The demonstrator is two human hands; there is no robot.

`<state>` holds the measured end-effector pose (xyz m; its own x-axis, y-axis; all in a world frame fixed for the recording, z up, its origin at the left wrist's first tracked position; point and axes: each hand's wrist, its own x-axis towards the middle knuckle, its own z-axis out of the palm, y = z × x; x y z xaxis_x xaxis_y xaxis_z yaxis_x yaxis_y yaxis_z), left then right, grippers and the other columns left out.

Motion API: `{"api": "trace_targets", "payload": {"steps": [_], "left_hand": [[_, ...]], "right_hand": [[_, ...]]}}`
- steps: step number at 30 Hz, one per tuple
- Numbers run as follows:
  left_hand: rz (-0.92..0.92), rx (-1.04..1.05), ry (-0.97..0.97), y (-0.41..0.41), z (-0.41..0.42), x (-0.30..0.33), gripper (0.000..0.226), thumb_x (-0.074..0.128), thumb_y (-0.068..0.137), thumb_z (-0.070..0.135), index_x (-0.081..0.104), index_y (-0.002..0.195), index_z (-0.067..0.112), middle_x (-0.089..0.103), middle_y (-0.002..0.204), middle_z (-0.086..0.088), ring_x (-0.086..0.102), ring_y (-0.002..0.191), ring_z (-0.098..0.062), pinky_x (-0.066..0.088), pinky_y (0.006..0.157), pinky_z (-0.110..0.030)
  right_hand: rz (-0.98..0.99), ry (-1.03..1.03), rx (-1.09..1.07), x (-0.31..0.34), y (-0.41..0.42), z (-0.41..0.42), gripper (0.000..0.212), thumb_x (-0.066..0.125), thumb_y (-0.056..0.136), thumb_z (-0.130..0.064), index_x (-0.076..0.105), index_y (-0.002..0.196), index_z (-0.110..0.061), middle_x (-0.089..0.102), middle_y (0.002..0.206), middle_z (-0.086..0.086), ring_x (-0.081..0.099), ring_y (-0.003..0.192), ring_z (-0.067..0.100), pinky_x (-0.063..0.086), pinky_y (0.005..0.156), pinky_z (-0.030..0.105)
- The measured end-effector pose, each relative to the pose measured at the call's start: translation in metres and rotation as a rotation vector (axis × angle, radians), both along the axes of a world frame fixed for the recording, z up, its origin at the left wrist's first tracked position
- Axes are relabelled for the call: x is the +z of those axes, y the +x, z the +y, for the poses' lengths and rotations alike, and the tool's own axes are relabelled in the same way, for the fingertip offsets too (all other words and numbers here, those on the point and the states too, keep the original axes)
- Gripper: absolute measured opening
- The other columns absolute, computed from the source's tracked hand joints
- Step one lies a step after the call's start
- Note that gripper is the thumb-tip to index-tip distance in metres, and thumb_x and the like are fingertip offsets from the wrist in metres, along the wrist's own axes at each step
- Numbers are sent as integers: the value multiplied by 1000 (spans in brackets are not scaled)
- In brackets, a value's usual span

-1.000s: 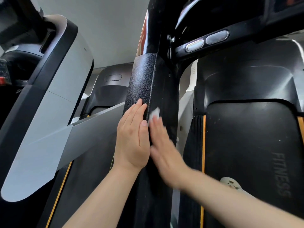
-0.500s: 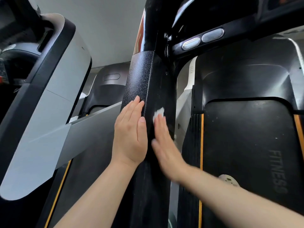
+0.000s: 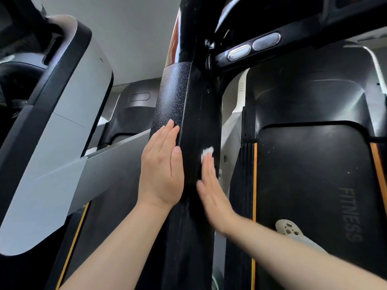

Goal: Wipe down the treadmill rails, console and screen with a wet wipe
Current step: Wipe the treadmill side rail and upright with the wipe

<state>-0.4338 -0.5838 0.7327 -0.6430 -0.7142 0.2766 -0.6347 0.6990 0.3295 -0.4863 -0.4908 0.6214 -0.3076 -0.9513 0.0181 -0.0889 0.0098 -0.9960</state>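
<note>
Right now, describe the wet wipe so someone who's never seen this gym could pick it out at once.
Find the black upright post running down the middle of the view, with one of the hands flat on each side. The wet wipe is the small crumpled white wad pressed against the post's right face, showing just past the fingertips of the right hand. It is the only white, soft thing on that black surface.

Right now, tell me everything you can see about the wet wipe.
The wipe shows only as a small white crumpled tuft sticking out past the fingertips of the right hand. The rest is hidden under that hand, which presses it flat with straight fingers against the right face of the black upright post. It looks soft and bunched, not spread out. The left hand lies on the post's other face and does not touch it.
</note>
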Motion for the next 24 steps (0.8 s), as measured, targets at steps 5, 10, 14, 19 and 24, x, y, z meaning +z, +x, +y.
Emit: {"api": "trace_targets", "payload": {"steps": [5,10,14,19,24], "left_hand": [[4,6,8,0,0,1,54,23,91,25,51,131,-1,46,140,-12,39,130,-19,23,111,-26],[-1,0,5,-1,-1,1,54,23,92,24,50,131,-1,46,140,-12,38,130,-19,23,112,-25],[-9,0,2,1,0,0,54,23,92,25,50,131,-1,45,141,-12,38,131,-21,23,111,-26],[-17,2,8,1,-1,-1,55,23,91,25,49,132,0,44,142,-10,37,132,-21,22,112,-25],[-25,14,12,-1,0,0,55,23,90,26,48,133,2,43,143,-9,35,133,-19,22,112,-27]], "right_hand": [[-46,38,96,-13,31,45,68,6,90,-68,-24,139,-33,-35,148,-22,-24,140,1,-7,119,32],[-201,179,-98,-12,-36,-49,55,10,91,-55,-20,132,-35,-25,148,-15,-21,140,-1,-6,120,35],[-193,117,-58,-22,-12,-16,70,7,77,-84,-20,131,-48,-29,149,-19,-21,139,-7,-7,118,27],[-214,146,37,-29,25,30,71,8,83,-76,-24,135,-40,-36,145,-24,-26,136,-9,-9,118,26],[-416,269,-125,-27,-36,-49,92,12,75,-79,-14,148,-28,-19,155,-15,-14,140,-5,-3,121,36]]}}
